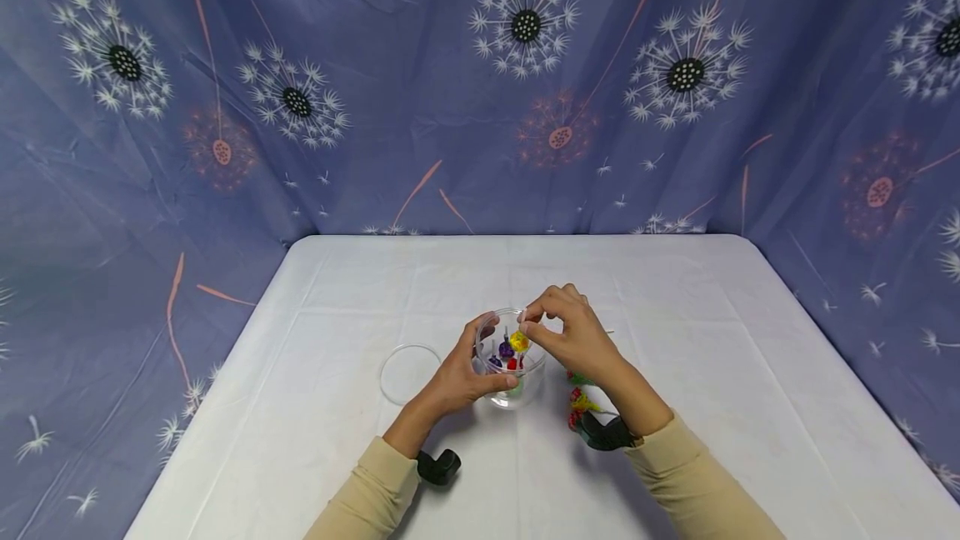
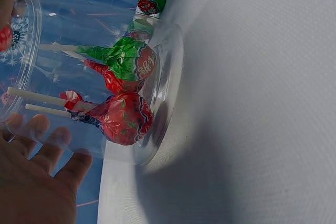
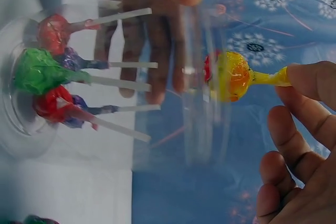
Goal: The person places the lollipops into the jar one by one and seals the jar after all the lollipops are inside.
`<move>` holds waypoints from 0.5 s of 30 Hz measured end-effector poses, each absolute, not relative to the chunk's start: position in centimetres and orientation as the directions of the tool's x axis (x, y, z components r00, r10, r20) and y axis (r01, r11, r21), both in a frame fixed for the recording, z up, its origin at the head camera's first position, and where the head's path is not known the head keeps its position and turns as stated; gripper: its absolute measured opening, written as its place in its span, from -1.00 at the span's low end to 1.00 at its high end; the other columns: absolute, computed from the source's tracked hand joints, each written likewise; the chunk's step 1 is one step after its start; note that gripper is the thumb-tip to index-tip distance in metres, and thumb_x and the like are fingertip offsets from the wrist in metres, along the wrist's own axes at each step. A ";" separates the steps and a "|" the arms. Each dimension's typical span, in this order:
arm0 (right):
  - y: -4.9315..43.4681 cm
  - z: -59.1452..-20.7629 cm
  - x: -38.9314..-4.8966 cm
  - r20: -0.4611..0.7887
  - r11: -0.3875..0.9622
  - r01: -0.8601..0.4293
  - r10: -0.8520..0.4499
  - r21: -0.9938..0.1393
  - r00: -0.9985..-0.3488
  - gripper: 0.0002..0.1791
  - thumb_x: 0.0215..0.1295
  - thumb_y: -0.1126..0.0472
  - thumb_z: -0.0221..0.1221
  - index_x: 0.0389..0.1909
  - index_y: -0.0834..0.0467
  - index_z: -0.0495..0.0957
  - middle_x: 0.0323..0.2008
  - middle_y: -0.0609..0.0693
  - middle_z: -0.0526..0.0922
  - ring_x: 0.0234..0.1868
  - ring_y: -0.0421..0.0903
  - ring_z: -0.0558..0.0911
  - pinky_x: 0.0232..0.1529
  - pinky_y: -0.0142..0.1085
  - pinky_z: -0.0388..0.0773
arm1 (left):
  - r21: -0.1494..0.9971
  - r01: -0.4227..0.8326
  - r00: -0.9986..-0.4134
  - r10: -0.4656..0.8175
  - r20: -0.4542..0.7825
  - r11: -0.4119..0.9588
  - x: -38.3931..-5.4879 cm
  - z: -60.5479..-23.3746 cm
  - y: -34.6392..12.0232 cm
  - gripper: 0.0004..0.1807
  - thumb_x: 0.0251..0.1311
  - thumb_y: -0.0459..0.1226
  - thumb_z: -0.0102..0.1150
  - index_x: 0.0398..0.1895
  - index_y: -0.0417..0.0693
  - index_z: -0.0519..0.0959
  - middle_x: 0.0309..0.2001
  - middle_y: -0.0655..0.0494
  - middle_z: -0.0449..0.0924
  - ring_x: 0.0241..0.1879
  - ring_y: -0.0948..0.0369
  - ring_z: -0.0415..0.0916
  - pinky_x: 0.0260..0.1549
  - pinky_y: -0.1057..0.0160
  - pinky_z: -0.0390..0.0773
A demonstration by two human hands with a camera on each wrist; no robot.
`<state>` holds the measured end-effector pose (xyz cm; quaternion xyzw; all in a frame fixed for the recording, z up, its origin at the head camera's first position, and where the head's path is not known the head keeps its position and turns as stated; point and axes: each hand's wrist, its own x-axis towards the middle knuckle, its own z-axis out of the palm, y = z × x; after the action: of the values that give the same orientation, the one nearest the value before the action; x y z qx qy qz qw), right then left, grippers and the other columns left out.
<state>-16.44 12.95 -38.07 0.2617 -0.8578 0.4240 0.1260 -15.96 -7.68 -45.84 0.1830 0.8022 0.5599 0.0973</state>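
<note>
A clear plastic jar (image 1: 531, 392) stands on the table, gripped by my left hand (image 1: 456, 377) with the fingers on one side and the thumb across the front. Inside, heads down and sticks up, are several wrapped lollipops, including a green one (image 3: 38, 72) and a red one (image 2: 126, 118). My right hand (image 1: 576, 338) pinches a yellow lollipop (image 3: 235, 77) by the stick end of its wrapper. Its round head hangs at the jar's mouth, overlapping the rim in the right wrist view. The thumb and fingertip cover the stick.
A clear round lid (image 1: 382, 377) lies on the white table (image 1: 360, 298) left of the jar. More lollipops lie to the right, partly behind the right forearm: a red and yellow one (image 1: 576, 407) and a green one (image 2: 151, 1). A patterned curtain (image 1: 450, 107) surrounds the table.
</note>
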 end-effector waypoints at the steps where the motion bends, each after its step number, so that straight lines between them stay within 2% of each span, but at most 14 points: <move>1: 12.8 -38.2 -16.6 0.430 0.507 -0.552 -0.346 -0.662 -0.834 -0.88 0.12 0.28 0.28 -0.39 -0.04 0.63 -0.40 -0.18 0.54 -0.28 -0.11 0.35 -0.17 -0.23 0.19 | 0.934 0.183 -0.914 0.402 0.047 0.308 -16.0 -45.8 -7.7 0.06 -0.10 0.05 0.43 0.42 0.34 -0.04 0.43 0.25 0.10 0.44 0.16 0.08 0.39 0.01 0.15; 5: 12.1 -38.9 -17.1 0.403 0.538 -0.542 -0.363 -0.646 -0.840 -0.91 0.12 0.23 0.28 -0.41 -0.05 0.62 -0.41 -0.19 0.54 -0.29 -0.10 0.37 -0.17 -0.25 0.19 | 0.932 0.186 -0.914 0.403 0.048 0.310 -16.0 -45.8 -7.8 0.06 -0.10 0.05 0.42 0.43 0.32 -0.04 0.43 0.26 0.10 0.43 0.16 0.09 0.37 0.02 0.18; 12: 11.5 -39.8 -17.5 0.398 0.598 -0.556 -0.388 -0.577 -0.831 -0.93 0.08 0.21 0.30 -0.41 -0.03 0.63 -0.42 -0.19 0.56 -0.28 -0.13 0.38 -0.19 -0.25 0.18 | 0.934 0.173 -0.914 0.405 0.034 0.311 -15.9 -45.7 -7.8 0.06 -0.10 0.06 0.42 0.43 0.33 -0.05 0.42 0.29 0.10 0.27 0.13 0.29 0.23 0.09 0.32; 15: 11.2 -40.0 -17.5 0.412 0.637 -0.570 -0.399 -0.519 -0.819 -0.94 0.06 0.21 0.31 -0.42 -0.01 0.65 -0.43 -0.18 0.55 -0.29 -0.17 0.35 -0.20 -0.25 0.16 | 0.935 0.177 -0.914 0.405 0.041 0.306 -15.9 -45.7 -7.7 0.06 -0.09 0.04 0.42 0.43 0.31 -0.05 0.43 0.27 0.09 0.30 0.11 0.26 0.25 0.07 0.31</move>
<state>-17.54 11.25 -40.04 0.2706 -0.8952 0.3291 0.1305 -15.90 -7.73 -45.68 0.1815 0.8018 0.5602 0.1014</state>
